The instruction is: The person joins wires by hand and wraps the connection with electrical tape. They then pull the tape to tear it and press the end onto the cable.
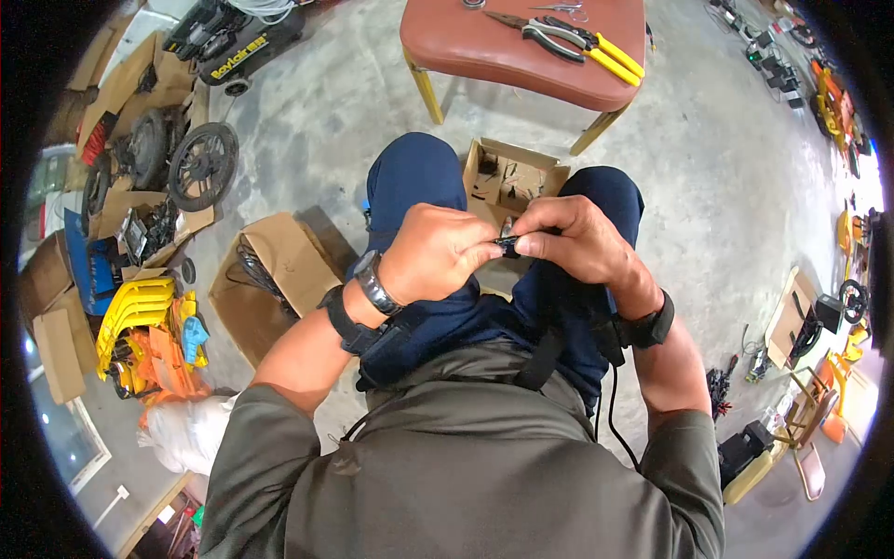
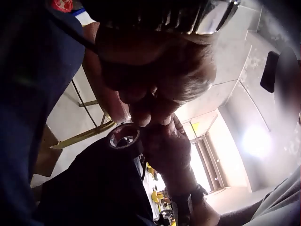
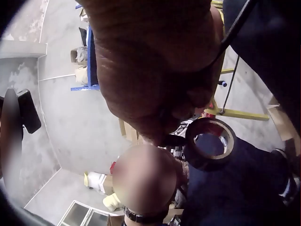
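Both hands meet between the knees in the head view. My left hand (image 1: 438, 250) and my right hand (image 1: 582, 240) pinch a small black piece (image 1: 506, 242) between thumbs and fingers, the fingertips nearly touching. A roll of black tape (image 3: 228, 157) hangs just under the right hand (image 3: 155, 70) in the right wrist view. That roll (image 2: 125, 136) also shows below the left hand (image 2: 160, 70) in the left wrist view. What the black piece is attached to is hidden by the fingers.
A brown padded stool (image 1: 447, 42) ahead holds pliers (image 1: 559, 42) with black and yellow handles. An open carton (image 1: 535, 163) with small parts lies between the knees and stool. Another carton (image 1: 298, 265) with black cables stands at the left.
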Demonstrator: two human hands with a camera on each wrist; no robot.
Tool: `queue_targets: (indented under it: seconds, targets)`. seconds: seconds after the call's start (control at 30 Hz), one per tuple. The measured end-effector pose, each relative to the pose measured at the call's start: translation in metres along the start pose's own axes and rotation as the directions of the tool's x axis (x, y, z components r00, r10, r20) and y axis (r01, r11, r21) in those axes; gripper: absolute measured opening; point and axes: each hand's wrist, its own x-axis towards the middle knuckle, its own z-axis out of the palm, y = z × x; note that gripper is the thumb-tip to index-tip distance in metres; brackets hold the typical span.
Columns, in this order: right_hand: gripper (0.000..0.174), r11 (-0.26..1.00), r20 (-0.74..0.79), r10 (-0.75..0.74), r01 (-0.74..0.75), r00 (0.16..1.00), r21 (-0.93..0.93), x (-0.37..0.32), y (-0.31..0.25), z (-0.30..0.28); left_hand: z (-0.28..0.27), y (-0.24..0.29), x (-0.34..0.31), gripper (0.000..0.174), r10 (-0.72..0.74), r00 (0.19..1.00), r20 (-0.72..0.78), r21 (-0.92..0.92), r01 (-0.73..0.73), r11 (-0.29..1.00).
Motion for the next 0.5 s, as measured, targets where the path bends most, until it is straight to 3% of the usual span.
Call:
queue_targets:
  seconds: [0.1,0.23,0.33,0.5]
  targets:
    - [0.013,0.985,0.014,0.087,-0.088,0.996,0.149,0.004,0.019,0.006,0.003,0.004,-0.004,0.01,0.03,0.999,-0.034,0.191,-0.023,0.981]
    - [0.012,0.965,-0.005,0.145,-0.14,0.989,0.22,0.006,0.029,0.009,0.021,-0.012,-0.008,0.01,-0.069,0.99,-0.12,0.007,0.071,0.997]
    - [0.012,0.986,-0.081,0.107,-0.095,0.991,0.138,0.003,0.024,0.015,0.018,-0.018,-0.01,0.011,-0.14,0.989,-0.054,-0.079,0.136,0.988]
    - [0.017,0.979,-0.162,0.053,-0.083,0.985,-0.185,0.006,-0.004,0.011,0.015,-0.014,-0.008,0.014,-0.316,0.949,-0.021,-0.189,0.307,0.933]
